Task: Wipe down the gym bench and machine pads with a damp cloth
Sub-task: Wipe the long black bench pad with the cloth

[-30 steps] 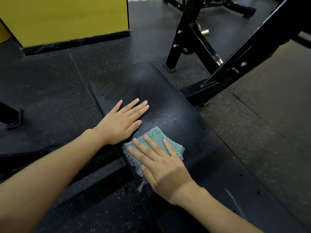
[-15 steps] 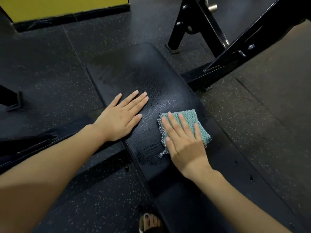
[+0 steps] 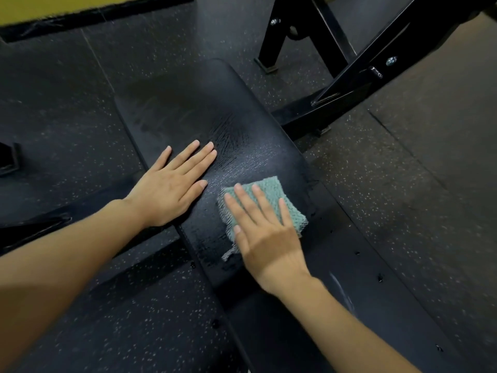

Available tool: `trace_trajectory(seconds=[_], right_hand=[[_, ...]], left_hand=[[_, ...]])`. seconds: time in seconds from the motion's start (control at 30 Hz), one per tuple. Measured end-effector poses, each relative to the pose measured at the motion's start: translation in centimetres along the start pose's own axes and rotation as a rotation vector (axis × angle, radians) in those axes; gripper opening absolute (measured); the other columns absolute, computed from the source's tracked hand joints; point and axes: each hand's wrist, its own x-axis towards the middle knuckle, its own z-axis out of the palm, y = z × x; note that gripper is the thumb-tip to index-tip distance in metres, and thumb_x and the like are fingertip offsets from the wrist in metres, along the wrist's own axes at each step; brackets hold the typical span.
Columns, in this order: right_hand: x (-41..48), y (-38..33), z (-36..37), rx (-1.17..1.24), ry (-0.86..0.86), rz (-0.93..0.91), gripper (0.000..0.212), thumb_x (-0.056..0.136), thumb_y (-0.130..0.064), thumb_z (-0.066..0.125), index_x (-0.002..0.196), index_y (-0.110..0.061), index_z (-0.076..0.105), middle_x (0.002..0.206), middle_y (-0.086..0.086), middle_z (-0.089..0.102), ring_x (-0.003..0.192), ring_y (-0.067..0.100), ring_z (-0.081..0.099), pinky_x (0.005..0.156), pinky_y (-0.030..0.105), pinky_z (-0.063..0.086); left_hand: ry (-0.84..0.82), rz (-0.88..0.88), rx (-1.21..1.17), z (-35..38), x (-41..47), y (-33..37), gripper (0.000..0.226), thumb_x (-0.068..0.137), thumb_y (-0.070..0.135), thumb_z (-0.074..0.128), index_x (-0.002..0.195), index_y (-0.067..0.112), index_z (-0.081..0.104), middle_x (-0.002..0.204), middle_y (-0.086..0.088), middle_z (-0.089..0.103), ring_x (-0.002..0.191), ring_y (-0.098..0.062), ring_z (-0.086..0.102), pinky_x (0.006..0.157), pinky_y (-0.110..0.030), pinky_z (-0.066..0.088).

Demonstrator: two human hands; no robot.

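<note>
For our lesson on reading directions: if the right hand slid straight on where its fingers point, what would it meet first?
Probably only bare bench pad; the right hand, pressing the cloth, would narrowly pass the left hand.

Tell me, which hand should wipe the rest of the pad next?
The right hand, probably: it presses the cloth flat on the pad; the left hand rests bare.

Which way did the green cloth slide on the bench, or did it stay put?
Yes, it moved. The cloth slid right across the bench pad, from beside the left hand toward the pad's right edge, under the right hand.
</note>
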Motion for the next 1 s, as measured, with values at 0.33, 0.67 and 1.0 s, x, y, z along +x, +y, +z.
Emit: trace_trajectory(seconds=[0.33, 0.67, 1.0], right_hand=[[0.8, 6.8, -1.5, 0.057, -0.016, 0.226, 0.070, 0.084, -0.044, -0.015, 0.154, -0.036, -0.013, 0.163, -0.016, -0.013, 0.151, 0.011, -0.015, 0.115, 0.039, -0.014], [3.0, 5.1, -0.8, 0.173, 0.094, 0.193, 0.064, 0.096, -0.041, 0.001, 0.158, -0.030, 0.011, 0.165, -0.011, 0.006, 0.153, 0.014, -0.001, 0.119, 0.043, -0.008], [-8.2, 7.2, 1.0, 0.239, 0.163, 0.447, 0.055, 0.104, -0.035, 0.016, 0.158, -0.028, 0.012, 0.165, -0.011, 0.007, 0.153, 0.012, -0.003, 0.121, 0.039, -0.006]], left_hand=[[-0.045, 0.021, -0.005, -0.5, 0.1, 1.6, 0.067, 0.095, 0.053, -0.004, 0.158, 0.028, -0.007, 0.164, 0.016, -0.015, 0.149, -0.004, -0.021, 0.117, -0.032, -0.022], [-0.058, 0.138, -0.013, -0.2, 2.2, 4.9, 0.064, 0.101, 0.049, 0.006, 0.160, 0.023, 0.002, 0.166, 0.011, -0.006, 0.151, -0.006, -0.014, 0.120, -0.035, -0.016], [-0.060, 0.241, -0.001, 0.5, 3.9, 8.4, 0.060, 0.104, 0.045, 0.008, 0.160, 0.022, 0.004, 0.167, 0.009, -0.003, 0.153, -0.011, -0.009, 0.123, -0.043, -0.009]])
